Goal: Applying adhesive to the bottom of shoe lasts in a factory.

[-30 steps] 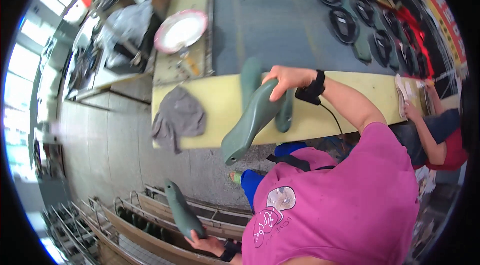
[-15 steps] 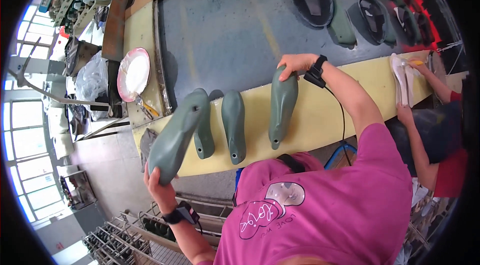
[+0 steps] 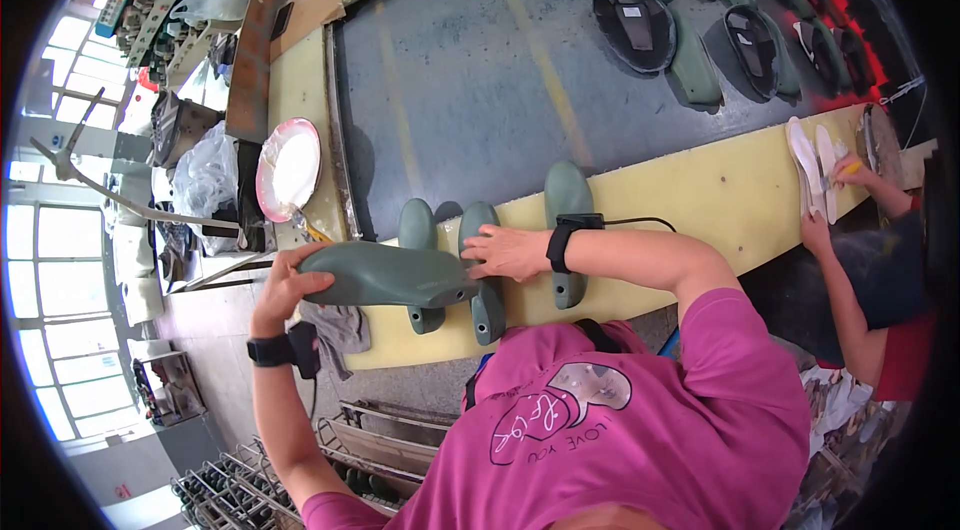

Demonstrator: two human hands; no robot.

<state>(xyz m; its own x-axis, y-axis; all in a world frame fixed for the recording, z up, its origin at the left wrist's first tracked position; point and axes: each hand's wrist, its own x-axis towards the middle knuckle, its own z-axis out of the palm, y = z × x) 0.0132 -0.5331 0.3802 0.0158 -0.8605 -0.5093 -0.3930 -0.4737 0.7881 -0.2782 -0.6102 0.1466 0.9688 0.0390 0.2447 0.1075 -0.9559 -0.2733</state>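
My left hand (image 3: 285, 290) grips one end of a green shoe last (image 3: 390, 275), held level above the bench's left part. Its other end reaches close to my right hand (image 3: 510, 252). That hand is over the middle shoe last (image 3: 487, 315) on the bench, fingers apart and at least near its surface; whether they press on it I cannot tell. Partly behind the held one lies a left shoe last (image 3: 418, 225). Under my right wrist lies a right shoe last (image 3: 568, 192), its middle covered by the arm.
Beyond the yellow bench edge (image 3: 690, 205) runs a grey belt (image 3: 470, 80) with black shoe uppers (image 3: 635, 25) beside green lasts. A pink-rimmed plate of white paste (image 3: 290, 170) stands left. At right, a co-worker's hands (image 3: 850, 175) handle pale soles. Metal racks (image 3: 240, 480) stand below left.
My right hand has let go of the right shoe last and moved left to the middle one. My left hand has risen, turning its shoe last from slanted to level.
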